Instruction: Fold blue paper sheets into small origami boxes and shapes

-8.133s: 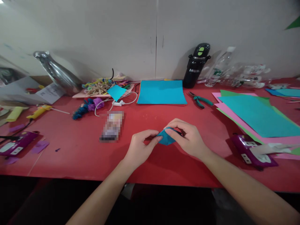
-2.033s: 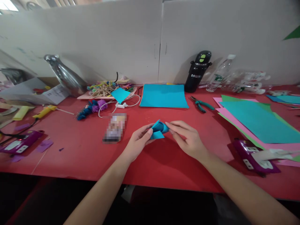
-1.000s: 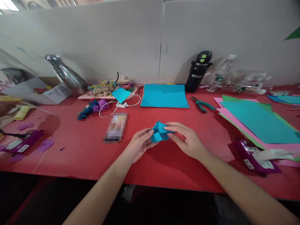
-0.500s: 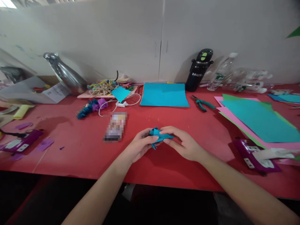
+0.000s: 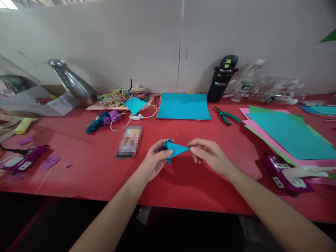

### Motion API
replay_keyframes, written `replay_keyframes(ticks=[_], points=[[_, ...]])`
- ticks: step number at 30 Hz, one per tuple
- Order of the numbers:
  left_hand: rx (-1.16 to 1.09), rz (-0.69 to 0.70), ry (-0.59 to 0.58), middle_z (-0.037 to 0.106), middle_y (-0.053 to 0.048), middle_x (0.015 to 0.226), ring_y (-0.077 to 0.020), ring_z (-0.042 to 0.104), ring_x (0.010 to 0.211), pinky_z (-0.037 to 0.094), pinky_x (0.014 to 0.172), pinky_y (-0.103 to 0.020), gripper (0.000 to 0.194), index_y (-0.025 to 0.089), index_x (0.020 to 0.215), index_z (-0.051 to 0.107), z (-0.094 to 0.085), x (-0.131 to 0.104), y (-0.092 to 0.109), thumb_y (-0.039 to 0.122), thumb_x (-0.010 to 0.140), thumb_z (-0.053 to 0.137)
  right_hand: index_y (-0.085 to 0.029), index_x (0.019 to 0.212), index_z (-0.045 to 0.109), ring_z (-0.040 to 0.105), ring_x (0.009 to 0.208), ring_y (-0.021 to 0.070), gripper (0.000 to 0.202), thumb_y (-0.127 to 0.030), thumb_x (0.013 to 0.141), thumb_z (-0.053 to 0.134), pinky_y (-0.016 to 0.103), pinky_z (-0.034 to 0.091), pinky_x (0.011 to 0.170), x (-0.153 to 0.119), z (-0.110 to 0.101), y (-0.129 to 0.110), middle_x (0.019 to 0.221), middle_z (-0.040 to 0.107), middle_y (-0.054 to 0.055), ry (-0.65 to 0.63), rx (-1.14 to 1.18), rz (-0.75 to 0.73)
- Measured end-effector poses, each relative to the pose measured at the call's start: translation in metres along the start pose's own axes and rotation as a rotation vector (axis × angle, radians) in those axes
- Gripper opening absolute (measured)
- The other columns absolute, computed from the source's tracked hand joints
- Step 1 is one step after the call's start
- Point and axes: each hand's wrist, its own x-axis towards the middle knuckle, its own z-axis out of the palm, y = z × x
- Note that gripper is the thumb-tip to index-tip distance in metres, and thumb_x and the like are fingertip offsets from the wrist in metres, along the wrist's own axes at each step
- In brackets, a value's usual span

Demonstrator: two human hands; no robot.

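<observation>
A small folded piece of blue paper with a pointed tip hangs just above the red table in front of me. My left hand pinches its left, thicker end between thumb and fingers. My right hand pinches the pointed right tip with thumb and forefinger. Both hands hover over the table's near middle.
A blurred phone lies left of my hands. Behind are a blue sheet, green-handled pliers, a black bottle, a tray of sticks and a white cable. Stacked coloured sheets and a purple packet lie right.
The paper has been pressed flatter into a pointed shape, and my right hand has slid right along it to the tip. The phone and sheets have not moved.
</observation>
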Motion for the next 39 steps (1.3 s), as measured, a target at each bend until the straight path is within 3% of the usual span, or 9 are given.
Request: replay_keyframes(ticks=[3, 9, 18, 26, 34, 39], points=[[0.074, 0.013, -0.002, 0.066, -0.006, 0.109, -0.0210, 0.060, 0.099, 0.047, 0.084, -0.031, 0.043, 0.022, 0.110, 0.069, 0.001, -0.001, -0.001, 0.025, 0.069, 0.084, -0.019, 0.106, 0.067, 0.063, 0.054, 0.0138, 0.029, -0.044, 0.093, 0.061, 0.027, 0.052, 0.054, 0.001, 0.007, 0.001, 0.067, 0.069, 0.001, -0.050, 0.103, 0.061], [0.274, 0.086, -0.008, 0.064, -0.008, 0.110, -0.0213, 0.057, 0.100, 0.046, 0.083, -0.032, 0.052, 0.021, 0.117, 0.063, 0.001, -0.001, -0.005, 0.033, 0.071, 0.084, -0.017, 0.092, 0.071, 0.071, 0.066, 0.0158, 0.024, -0.040, 0.087, 0.070, 0.029, 0.059, 0.064, 0.005, 0.012, 0.002, 0.079, 0.075, 0.005, -0.017, 0.141, 0.074], [0.345, 0.072, 0.024, 0.064, -0.008, 0.109, -0.0207, 0.058, 0.096, 0.046, 0.081, -0.031, 0.053, 0.021, 0.115, 0.062, 0.002, 0.000, -0.008, 0.035, 0.070, 0.085, -0.016, 0.093, 0.071, 0.073, 0.066, 0.0179, 0.025, -0.039, 0.083, 0.075, 0.031, 0.060, 0.063, 0.005, 0.013, 0.001, 0.075, 0.075, 0.005, 0.002, 0.164, 0.129], [0.284, 0.068, 0.004, 0.062, -0.006, 0.107, -0.0214, 0.057, 0.101, 0.046, 0.084, -0.031, 0.046, 0.022, 0.114, 0.064, 0.002, 0.000, -0.009, 0.033, 0.074, 0.083, -0.020, 0.112, 0.074, 0.074, 0.071, 0.0188, 0.035, -0.035, 0.081, 0.077, 0.033, 0.061, 0.067, 0.006, 0.011, 0.011, 0.083, 0.077, 0.006, 0.060, 0.317, 0.155], [0.392, 0.121, -0.077, 0.061, -0.011, 0.127, -0.0274, 0.060, 0.112, 0.050, 0.089, -0.036, 0.052, 0.023, 0.125, 0.063, 0.006, -0.002, -0.007, 0.034, 0.077, 0.080, -0.021, 0.099, 0.077, 0.069, 0.072, 0.0143, 0.023, -0.023, 0.076, 0.074, 0.031, 0.058, 0.073, 0.009, 0.009, 0.016, 0.082, 0.074, 0.003, 0.112, 0.485, 0.256], [0.697, 0.318, -0.085, 0.044, -0.009, 0.154, -0.0339, 0.038, 0.142, 0.038, 0.112, -0.047, 0.042, 0.029, 0.128, 0.066, 0.004, -0.009, -0.006, 0.038, 0.088, 0.069, -0.020, 0.091, 0.077, 0.064, 0.065, 0.0126, 0.018, -0.020, 0.075, 0.070, 0.028, 0.054, 0.064, 0.009, 0.005, 0.014, 0.070, 0.068, 0.001, 0.137, 0.469, 0.295]])
